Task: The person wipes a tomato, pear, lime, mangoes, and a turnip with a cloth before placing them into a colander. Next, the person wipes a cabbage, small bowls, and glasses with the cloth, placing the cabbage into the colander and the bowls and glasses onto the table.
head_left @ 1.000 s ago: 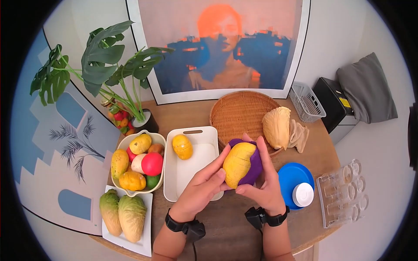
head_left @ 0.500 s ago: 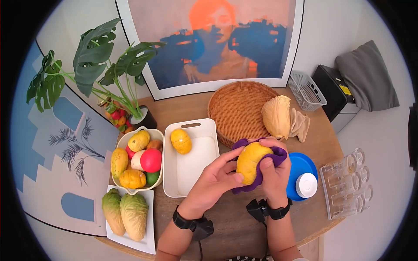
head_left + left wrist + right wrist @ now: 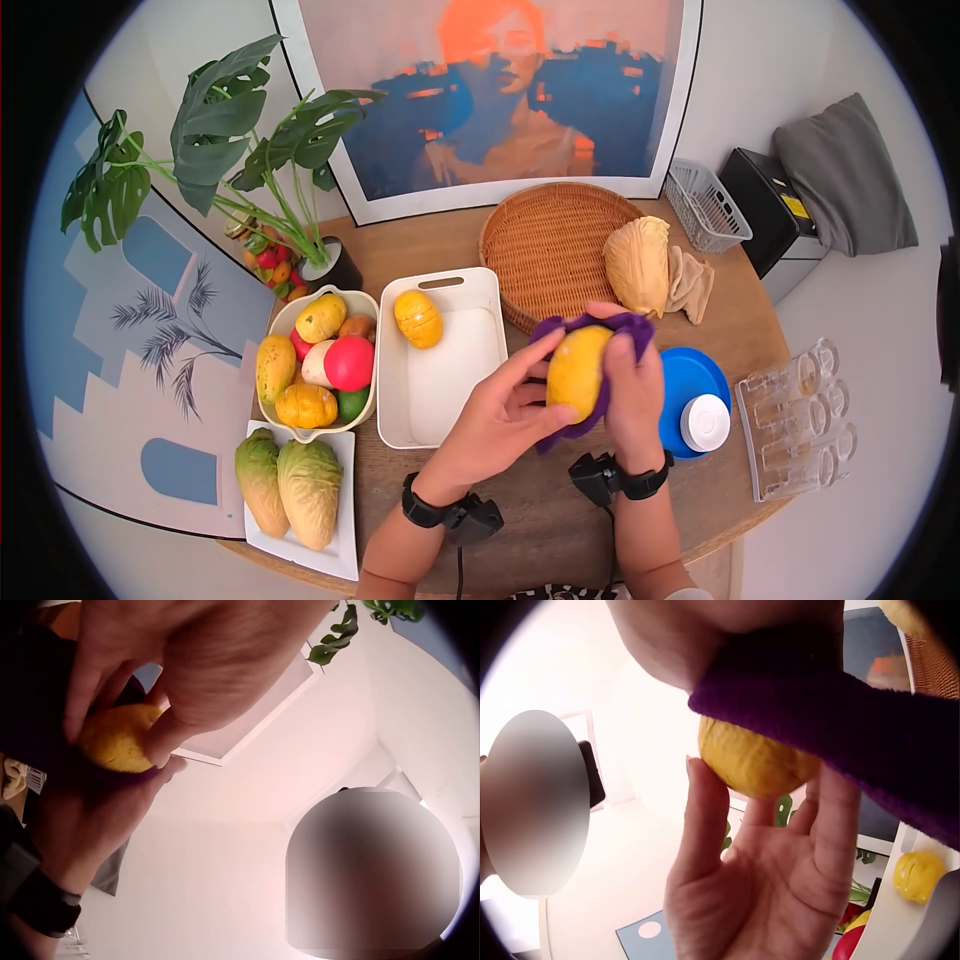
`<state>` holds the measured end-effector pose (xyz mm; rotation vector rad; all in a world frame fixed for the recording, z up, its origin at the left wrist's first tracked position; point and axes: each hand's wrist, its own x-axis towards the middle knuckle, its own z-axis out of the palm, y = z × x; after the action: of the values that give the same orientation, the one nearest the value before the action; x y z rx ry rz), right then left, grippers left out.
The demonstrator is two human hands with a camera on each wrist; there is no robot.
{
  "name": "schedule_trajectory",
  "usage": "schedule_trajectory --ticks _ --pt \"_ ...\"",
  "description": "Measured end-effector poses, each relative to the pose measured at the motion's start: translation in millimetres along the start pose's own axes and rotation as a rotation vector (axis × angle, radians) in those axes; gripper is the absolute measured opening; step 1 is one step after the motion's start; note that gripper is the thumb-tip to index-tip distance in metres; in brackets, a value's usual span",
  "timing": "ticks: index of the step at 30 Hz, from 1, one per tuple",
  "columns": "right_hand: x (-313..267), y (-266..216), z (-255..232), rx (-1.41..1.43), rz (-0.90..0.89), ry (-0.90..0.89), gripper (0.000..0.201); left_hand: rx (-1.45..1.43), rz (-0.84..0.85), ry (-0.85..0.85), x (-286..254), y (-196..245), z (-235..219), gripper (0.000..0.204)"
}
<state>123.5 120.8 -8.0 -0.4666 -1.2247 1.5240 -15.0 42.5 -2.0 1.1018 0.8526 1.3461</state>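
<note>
Right of center in the frame, above the wooden worktop (image 3: 540, 510), a person's left hand (image 3: 480, 435) pinches a yellow fruit (image 3: 577, 375) between thumb and fingers, while the right hand (image 3: 632, 400) grips a purple cloth (image 3: 600, 402) wrapped against the fruit's far side. Left of the hands, a white tray (image 3: 440, 385) carries a second yellow fruit (image 3: 418, 319). Farther left sits a bowl (image 3: 375, 400) of mixed produce, with two cabbages on a white plate (image 3: 342, 500) at lower left. Beyond the hands lies a round wicker basket (image 3: 550, 250); a blue plate (image 3: 690, 375) rests beside the right hand.
</note>
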Motion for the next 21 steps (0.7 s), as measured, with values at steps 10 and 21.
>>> schedule_trajectory --ticks 10,21 --pt "4 11 12 -0.779 -0.466 -0.398 0.08 -0.276 -0.025 0.263 -1 11 -17 0.048" --pt "6 14 5 -0.73 -0.601 -0.286 0.083 -0.554 -0.009 0.097 -4 17 -19 0.048"
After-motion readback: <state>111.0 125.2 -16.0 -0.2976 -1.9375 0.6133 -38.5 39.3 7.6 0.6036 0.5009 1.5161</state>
